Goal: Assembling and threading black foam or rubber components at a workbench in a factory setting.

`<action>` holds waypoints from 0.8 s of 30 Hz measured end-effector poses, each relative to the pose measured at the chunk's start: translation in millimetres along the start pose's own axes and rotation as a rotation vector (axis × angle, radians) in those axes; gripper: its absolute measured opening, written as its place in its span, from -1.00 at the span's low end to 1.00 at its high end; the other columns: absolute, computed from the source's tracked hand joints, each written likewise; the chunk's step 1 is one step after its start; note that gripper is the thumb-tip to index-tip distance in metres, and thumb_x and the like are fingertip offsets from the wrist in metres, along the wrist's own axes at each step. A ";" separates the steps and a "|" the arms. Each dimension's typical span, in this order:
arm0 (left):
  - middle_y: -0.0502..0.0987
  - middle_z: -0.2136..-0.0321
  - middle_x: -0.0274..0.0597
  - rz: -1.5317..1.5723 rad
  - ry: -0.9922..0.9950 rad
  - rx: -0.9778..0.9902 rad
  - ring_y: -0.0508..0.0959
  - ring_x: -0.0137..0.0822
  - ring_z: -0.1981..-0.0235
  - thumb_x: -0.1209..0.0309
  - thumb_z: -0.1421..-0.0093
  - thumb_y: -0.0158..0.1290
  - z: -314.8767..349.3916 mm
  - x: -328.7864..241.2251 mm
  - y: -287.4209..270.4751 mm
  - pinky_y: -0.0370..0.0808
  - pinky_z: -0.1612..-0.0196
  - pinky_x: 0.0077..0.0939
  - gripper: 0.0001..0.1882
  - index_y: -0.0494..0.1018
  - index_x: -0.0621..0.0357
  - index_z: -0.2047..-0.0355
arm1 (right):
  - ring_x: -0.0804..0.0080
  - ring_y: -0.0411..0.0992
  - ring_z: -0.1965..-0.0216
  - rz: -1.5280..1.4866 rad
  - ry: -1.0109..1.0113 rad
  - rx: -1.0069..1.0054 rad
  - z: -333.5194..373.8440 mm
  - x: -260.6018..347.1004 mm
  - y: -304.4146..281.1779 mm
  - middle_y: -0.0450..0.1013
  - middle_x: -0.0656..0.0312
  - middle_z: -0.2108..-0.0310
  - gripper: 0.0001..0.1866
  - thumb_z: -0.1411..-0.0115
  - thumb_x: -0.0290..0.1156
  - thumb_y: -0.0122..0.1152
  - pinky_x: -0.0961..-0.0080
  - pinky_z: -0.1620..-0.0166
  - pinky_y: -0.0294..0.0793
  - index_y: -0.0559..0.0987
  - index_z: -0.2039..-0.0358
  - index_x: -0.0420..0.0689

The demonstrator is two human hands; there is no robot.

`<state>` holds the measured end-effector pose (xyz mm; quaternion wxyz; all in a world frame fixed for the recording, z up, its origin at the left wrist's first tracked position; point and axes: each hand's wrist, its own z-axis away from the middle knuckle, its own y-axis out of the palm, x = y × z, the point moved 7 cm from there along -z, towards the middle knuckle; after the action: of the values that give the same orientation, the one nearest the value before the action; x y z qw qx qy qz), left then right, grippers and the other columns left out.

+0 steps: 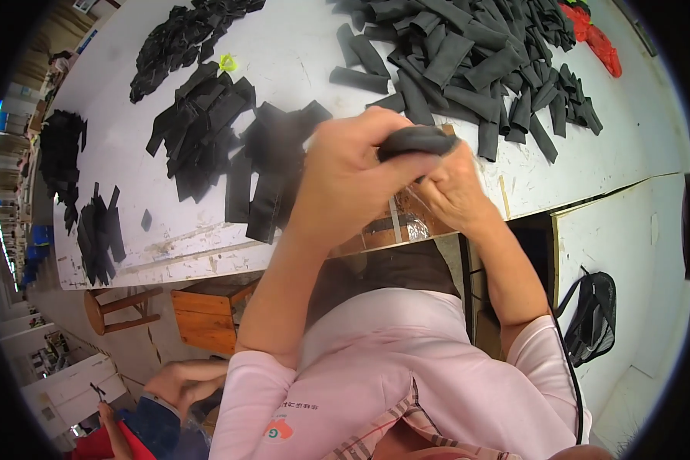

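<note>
Both hands are raised above the near edge of the white table point(184, 238), gripping one dark grey fabric tube point(418, 141) between them. My left hand point(353, 165) is closed around its left part, the thumb lying along the near side. At the tube's right end, my right hand point(456, 184) has its fingers curled in. The tube looks bent or folded; its far side is hidden by the fingers. Just left of my left hand lie flat black fabric pieces point(264, 188), partly covered by that hand. Beneath the hands is a brown board point(429, 215) with clear, shiny tape on it.
Many similar dark tubes point(448, 61) are heaped at the far right, near a red plastic bag point(602, 50). Black fabric piles point(195, 126) spread leftward, with a yellow-green band point(228, 62) among them. A black mesh bag point(594, 318) hangs at right. Wooden stools point(207, 314) stand lower left, near another person point(161, 406).
</note>
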<state>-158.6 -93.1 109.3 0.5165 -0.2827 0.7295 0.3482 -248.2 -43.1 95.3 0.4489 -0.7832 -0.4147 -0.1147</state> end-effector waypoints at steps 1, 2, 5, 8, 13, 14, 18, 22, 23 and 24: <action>0.47 0.48 -0.15 -0.196 -0.088 0.109 0.46 -0.50 0.52 0.63 0.03 0.04 -5.8 8.4 5.2 0.43 0.41 -0.66 -0.89 0.41 0.39 0.43 | 0.11 0.33 0.53 -0.140 0.180 0.039 12.1 -18.1 13.1 0.35 0.08 0.60 -0.80 -0.01 -0.35 0.06 0.32 0.46 0.31 0.40 0.54 -0.24; 0.46 0.50 -0.19 -0.392 -0.173 0.220 0.44 -0.52 0.54 0.65 0.04 0.04 -6.5 17.5 8.9 0.40 0.44 -0.70 -0.90 0.42 0.37 0.45 | 0.11 0.33 0.54 -0.279 0.360 0.077 23.5 -31.8 23.3 0.35 0.09 0.60 -0.79 -0.02 -0.33 0.04 0.32 0.46 0.31 0.40 0.55 -0.24; 0.45 0.53 -0.26 -0.348 -0.086 0.131 0.41 -0.57 0.53 0.64 0.03 0.03 -0.9 16.0 4.5 0.36 0.46 -0.74 -0.88 0.43 0.33 0.41 | 0.10 0.33 0.54 -0.089 0.255 0.112 18.3 -25.7 22.2 0.36 0.07 0.58 -0.75 -0.08 -0.28 -0.01 0.32 0.45 0.31 0.41 0.54 -0.23; 0.46 0.51 -0.26 -0.269 0.038 -0.046 0.43 -0.55 0.47 0.58 -0.02 0.02 7.6 -0.1 8.9 0.38 0.38 -0.70 -0.86 0.42 0.32 0.35 | 0.08 0.32 0.54 -0.015 0.291 0.166 8.6 -21.4 14.4 0.36 0.05 0.58 -0.73 -0.07 -0.27 0.01 0.30 0.46 0.29 0.42 0.57 -0.24; 0.48 0.43 -0.13 0.121 0.219 -0.159 0.44 -0.49 0.48 0.48 -0.13 -0.07 11.1 -8.0 -4.8 0.40 0.45 -0.72 -0.85 0.41 0.31 0.33 | 0.06 0.31 0.56 0.028 0.263 0.194 -7.2 -10.9 3.6 0.34 0.02 0.66 -0.71 -0.03 -0.23 0.07 0.25 0.48 0.26 0.45 0.59 -0.24; 0.48 0.42 -0.11 0.252 0.238 -0.174 0.45 -0.47 0.48 0.46 -0.15 -0.10 11.1 -10.0 -8.2 0.41 0.43 -0.69 -0.83 0.40 0.32 0.34 | 0.06 0.31 0.56 0.028 0.264 0.196 -11.5 -6.8 -0.2 0.34 0.02 0.66 -0.71 -0.03 -0.23 0.07 0.25 0.48 0.26 0.45 0.59 -0.24; 0.44 0.34 0.01 0.537 0.153 -0.215 0.43 -0.33 0.29 0.41 -0.19 -0.17 14.7 7.7 -28.4 0.36 0.17 -0.48 -0.77 0.35 0.38 0.33 | 0.09 0.31 0.58 0.041 0.216 0.196 -2.1 -16.4 16.1 0.34 0.04 0.67 -0.73 -0.02 -0.23 0.08 0.27 0.50 0.26 0.48 0.56 -0.21; 0.44 0.32 -0.06 0.505 0.104 -0.188 0.41 -0.19 0.21 0.41 -0.16 -0.11 21.6 15.4 -25.4 0.30 0.04 -0.30 -0.82 0.38 0.28 0.33 | 0.14 0.34 0.59 0.099 0.230 0.195 -1.0 -14.1 20.6 0.35 0.09 0.68 -0.76 -0.01 -0.25 0.09 0.32 0.51 0.30 0.49 0.57 -0.18; 0.44 0.33 -0.03 0.517 0.094 -0.206 0.42 -0.27 0.25 0.42 -0.17 -0.12 21.6 13.9 -26.4 0.32 0.09 -0.39 -0.80 0.37 0.34 0.33 | 0.14 0.34 0.59 0.092 0.228 0.204 -1.4 -11.9 19.6 0.35 0.09 0.68 -0.76 -0.01 -0.25 0.09 0.32 0.51 0.30 0.49 0.57 -0.18; 0.44 0.34 -0.01 0.528 0.087 -0.225 0.43 -0.34 0.30 0.42 -0.18 -0.13 21.3 13.0 -27.1 0.33 0.13 -0.48 -0.78 0.36 0.39 0.33 | 0.15 0.35 0.58 0.113 0.149 0.145 -3.6 -5.3 11.9 0.36 0.09 0.68 -0.77 -0.01 -0.26 0.10 0.35 0.51 0.31 0.49 0.57 -0.17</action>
<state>-129.8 -93.0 86.3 0.3414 -0.1532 0.7562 0.5368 -241.9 -51.8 87.2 0.5395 -0.7601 -0.3428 -0.1168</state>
